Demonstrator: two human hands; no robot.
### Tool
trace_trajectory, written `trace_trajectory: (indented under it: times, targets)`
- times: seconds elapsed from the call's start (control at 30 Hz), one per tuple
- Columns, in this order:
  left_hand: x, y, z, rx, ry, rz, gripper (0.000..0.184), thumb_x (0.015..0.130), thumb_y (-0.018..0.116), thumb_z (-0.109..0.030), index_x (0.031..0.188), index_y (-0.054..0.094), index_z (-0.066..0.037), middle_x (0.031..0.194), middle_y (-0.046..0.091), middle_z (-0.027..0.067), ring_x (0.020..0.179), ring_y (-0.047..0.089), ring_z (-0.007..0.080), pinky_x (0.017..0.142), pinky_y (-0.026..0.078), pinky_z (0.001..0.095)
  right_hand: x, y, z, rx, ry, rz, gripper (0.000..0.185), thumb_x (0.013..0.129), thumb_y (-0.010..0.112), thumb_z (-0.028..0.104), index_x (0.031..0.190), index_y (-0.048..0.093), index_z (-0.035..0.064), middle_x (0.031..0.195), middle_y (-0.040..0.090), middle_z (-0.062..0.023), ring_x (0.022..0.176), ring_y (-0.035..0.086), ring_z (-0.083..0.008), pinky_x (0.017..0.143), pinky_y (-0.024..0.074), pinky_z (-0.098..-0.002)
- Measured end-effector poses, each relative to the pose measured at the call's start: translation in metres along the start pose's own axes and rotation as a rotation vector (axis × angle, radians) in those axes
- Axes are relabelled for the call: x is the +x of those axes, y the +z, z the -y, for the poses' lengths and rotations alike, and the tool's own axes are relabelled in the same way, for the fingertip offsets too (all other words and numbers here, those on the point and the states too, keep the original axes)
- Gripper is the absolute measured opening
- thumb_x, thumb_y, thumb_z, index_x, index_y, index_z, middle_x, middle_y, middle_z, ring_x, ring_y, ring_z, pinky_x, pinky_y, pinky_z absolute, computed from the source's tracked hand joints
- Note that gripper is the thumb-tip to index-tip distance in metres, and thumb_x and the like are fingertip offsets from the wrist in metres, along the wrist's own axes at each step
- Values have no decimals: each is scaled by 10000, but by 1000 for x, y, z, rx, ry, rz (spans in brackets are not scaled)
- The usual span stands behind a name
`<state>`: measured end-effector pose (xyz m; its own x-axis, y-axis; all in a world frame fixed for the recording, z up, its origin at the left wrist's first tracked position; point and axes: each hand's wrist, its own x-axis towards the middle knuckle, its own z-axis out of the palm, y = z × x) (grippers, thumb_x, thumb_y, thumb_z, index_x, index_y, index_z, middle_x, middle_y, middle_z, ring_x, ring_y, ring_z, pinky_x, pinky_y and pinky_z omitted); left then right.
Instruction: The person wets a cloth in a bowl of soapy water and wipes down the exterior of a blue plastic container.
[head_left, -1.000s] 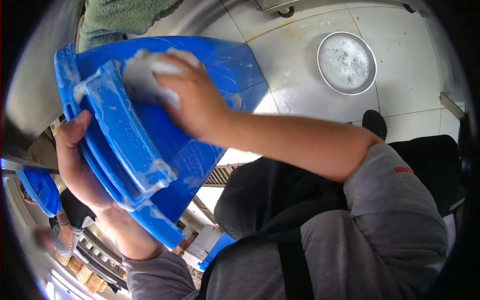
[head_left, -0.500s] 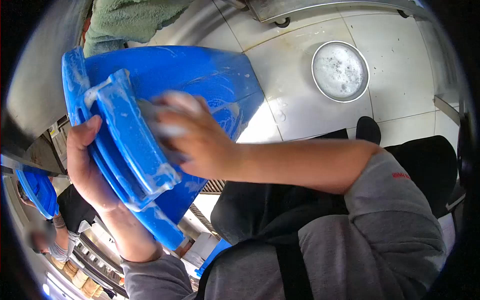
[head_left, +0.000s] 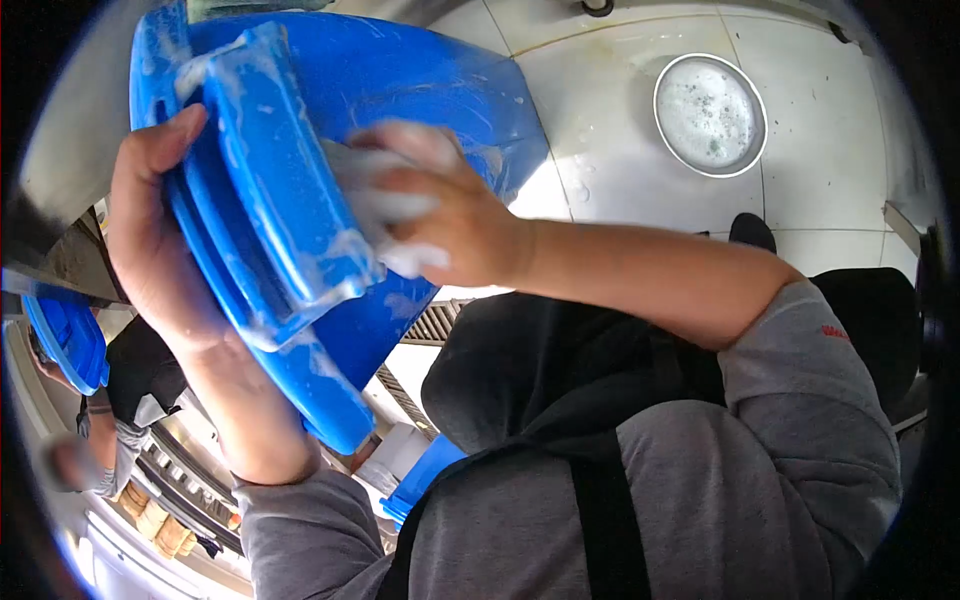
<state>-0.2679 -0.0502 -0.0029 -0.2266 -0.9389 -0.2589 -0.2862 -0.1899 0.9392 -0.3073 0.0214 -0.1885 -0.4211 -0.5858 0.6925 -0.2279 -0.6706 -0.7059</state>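
Note:
A large blue plastic bin point(head_left: 390, 70) lies tilted in front of me, streaked with suds. Its raised, ridged handle section point(head_left: 290, 180) faces me, with foam along the edges. My left hand point(head_left: 150, 205) grips the outer edge of that section, thumb on top and the other fingers mostly hidden. Against the bin's side, just right of the ridge, my right hand point(head_left: 465, 215) is closed around a foamy sponge point(head_left: 370, 185). Suds and motion blur hide most of the sponge's shape.
A round metal basin point(head_left: 657, 115) of sudsy water stands on the white tiled floor point(head_left: 620, 160). A floor grate point(head_left: 432, 323) runs below the bin. At far left another person point(head_left: 140, 365) holds a blue lid point(head_left: 70, 340). Another blue container point(head_left: 425, 475) is near my lap.
The bin and basin sit higher in view as the camera shifts. My right hand has moved a little down along the ridge, with more foam showing. My left hand keeps its grip.

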Motion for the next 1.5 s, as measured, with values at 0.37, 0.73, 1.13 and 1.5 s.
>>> trace_trajectory:
  times: [0.37,0.73,1.13,1.5]
  targets:
    - [8,-2,-2,-56,-94,110,178,833,568,-126,944,602,8,864,656,94,757,641,164,742,522,273,-69,-18,46,167,291,76,144,628,707,131,755,640,129,1186,534,-87,1168,415,-320,933,328,-479]
    - [8,-5,-4,46,-114,159,248,877,510,-191,974,606,17,892,668,127,746,653,189,715,539,295,-33,-23,75,124,86,136,111,676,711,191,779,674,213,1229,529,23,1144,421,-264,886,300,-443]
    - [11,1,-3,-47,-125,145,185,824,563,-115,954,601,12,869,663,102,748,646,177,741,522,270,-49,-28,56,27,174,192,230,586,758,156,801,678,161,1259,491,5,1175,405,-289,888,328,-453]
    - [6,6,-8,-41,-170,65,235,850,515,-151,966,583,41,876,655,136,727,646,193,692,541,282,-129,-21,-26,579,915,1,373,803,586,129,1170,516,108,1134,531,-110,1061,519,-261,903,377,-452]
